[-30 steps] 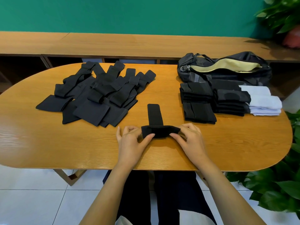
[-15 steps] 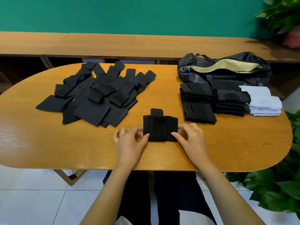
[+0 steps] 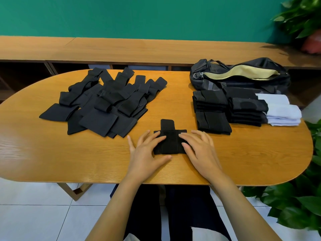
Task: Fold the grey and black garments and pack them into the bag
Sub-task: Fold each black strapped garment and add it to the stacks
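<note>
Oval wooden table point(image 3: 52, 153), green wall behind. Item under inspection: one black garment point(image 3: 169, 145), lying at the near middle of the table under the fingers of both hands.

One second ago it lay as a long strip with its near end pinched up. Half a second ago it was doubled over and held at both side edges. It now lies flat as a compact square, with a narrow tab projecting from its far edge.

The left hand point(image 3: 147, 152) and right hand point(image 3: 199, 148) both rest on top, fingers straight and spread, pressing the cloth down; neither grips anything.

Judgement: the fold is made and is being smoothed, though the tab may need tucking.

To the left, well apart, is a loose pile point(image 3: 104, 103) of unfolded black pieces, so most of the folding is outstanding. To the right, folded black stacks point(image 3: 212, 110) sit beside pale folded items point(image 3: 283, 113), just in front of the bag point(image 3: 243, 84), which lies unzipped. Whether it holds anything cannot be told. Packing appears not yet begun.
</note>
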Action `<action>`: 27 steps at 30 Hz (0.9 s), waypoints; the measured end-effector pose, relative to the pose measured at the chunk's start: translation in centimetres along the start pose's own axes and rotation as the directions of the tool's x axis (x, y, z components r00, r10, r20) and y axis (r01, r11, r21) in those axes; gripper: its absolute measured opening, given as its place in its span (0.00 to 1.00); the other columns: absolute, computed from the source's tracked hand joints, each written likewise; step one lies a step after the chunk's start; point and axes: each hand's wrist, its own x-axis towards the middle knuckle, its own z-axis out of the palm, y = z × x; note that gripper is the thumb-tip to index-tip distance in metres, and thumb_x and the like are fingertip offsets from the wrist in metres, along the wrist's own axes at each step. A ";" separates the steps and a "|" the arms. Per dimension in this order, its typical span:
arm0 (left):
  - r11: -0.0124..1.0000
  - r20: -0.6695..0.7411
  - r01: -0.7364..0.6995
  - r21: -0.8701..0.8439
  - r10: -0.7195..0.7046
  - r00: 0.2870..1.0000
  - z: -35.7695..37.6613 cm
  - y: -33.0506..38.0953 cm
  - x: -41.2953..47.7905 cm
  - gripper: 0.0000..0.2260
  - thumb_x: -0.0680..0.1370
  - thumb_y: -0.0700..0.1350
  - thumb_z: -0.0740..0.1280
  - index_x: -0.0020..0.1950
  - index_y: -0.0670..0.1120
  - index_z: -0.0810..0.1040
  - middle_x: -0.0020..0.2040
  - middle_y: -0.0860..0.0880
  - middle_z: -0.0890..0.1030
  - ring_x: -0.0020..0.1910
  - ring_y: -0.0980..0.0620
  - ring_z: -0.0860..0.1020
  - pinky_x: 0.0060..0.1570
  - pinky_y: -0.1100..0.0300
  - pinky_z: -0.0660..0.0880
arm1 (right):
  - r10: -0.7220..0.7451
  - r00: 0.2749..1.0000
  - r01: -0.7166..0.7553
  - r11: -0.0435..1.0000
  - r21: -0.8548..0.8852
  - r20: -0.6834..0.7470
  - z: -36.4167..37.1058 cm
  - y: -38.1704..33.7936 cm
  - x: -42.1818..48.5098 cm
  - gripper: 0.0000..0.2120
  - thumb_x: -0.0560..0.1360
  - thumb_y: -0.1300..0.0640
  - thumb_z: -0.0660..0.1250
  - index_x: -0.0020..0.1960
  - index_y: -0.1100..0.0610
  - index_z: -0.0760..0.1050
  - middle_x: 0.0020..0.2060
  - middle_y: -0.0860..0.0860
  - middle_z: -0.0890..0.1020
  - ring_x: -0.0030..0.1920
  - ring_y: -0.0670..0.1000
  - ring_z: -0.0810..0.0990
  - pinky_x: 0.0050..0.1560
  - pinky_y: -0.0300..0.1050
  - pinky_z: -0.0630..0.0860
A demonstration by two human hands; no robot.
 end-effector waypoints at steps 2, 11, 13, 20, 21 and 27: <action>0.999 0.019 0.000 0.036 -0.001 1.000 0.0 0.1 0.0 0.28 0.71 0.64 0.69 0.70 0.61 0.70 0.72 0.63 0.67 0.76 0.61 0.53 0.69 0.45 0.25 | 0.023 0.999 -0.023 1.000 0.001 0.024 0.0 0.0 0.0 0.25 0.79 0.41 0.47 0.69 0.47 0.73 0.63 0.43 0.77 0.69 0.43 0.64 0.72 0.47 0.52; 1.000 -0.055 -0.002 -0.002 0.002 0.998 0.1 0.1 0.0 0.26 0.74 0.68 0.53 0.64 0.59 0.77 0.67 0.61 0.74 0.73 0.62 0.58 0.69 0.48 0.24 | -0.051 0.998 0.051 0.998 0.034 0.022 0.1 0.3 -0.1 0.26 0.76 0.33 0.54 0.67 0.44 0.73 0.62 0.41 0.77 0.68 0.43 0.64 0.73 0.48 0.51; 0.999 -0.070 -0.018 -0.035 0.015 0.997 0.1 0.0 -0.1 0.25 0.74 0.69 0.53 0.61 0.59 0.79 0.64 0.63 0.76 0.72 0.63 0.60 0.69 0.50 0.24 | -0.107 0.994 0.108 0.994 0.026 -0.027 0.1 0.4 -0.2 0.24 0.75 0.35 0.58 0.64 0.46 0.76 0.61 0.42 0.76 0.67 0.45 0.66 0.73 0.51 0.55; 0.991 -0.113 -0.075 -0.109 0.062 0.992 0.3 -0.3 -0.2 0.28 0.67 0.75 0.59 0.57 0.60 0.81 0.57 0.67 0.77 0.69 0.65 0.61 0.71 0.49 0.27 | -0.107 0.992 0.113 0.989 0.093 -0.070 0.1 0.4 -0.2 0.17 0.77 0.42 0.59 0.56 0.47 0.81 0.53 0.38 0.80 0.64 0.42 0.70 0.74 0.50 0.53; 0.992 -0.116 -0.077 -0.102 0.065 0.991 0.3 -0.3 -0.2 0.28 0.67 0.74 0.60 0.57 0.60 0.81 0.58 0.68 0.76 0.69 0.66 0.61 0.71 0.49 0.27 | -0.098 0.992 0.107 0.988 0.108 -0.083 0.0 0.4 -0.2 0.17 0.76 0.42 0.58 0.55 0.47 0.81 0.52 0.37 0.79 0.63 0.40 0.70 0.73 0.50 0.53; 0.996 -0.102 -0.050 -0.080 0.042 0.994 0.5 -0.6 -0.1 0.14 0.70 0.61 0.70 0.53 0.59 0.82 0.56 0.69 0.75 0.68 0.62 0.63 0.72 0.48 0.29 | -0.061 0.990 0.087 0.975 0.207 -0.126 0.0 0.3 -0.2 0.16 0.74 0.41 0.61 0.53 0.47 0.82 0.49 0.39 0.75 0.59 0.28 0.65 0.72 0.53 0.55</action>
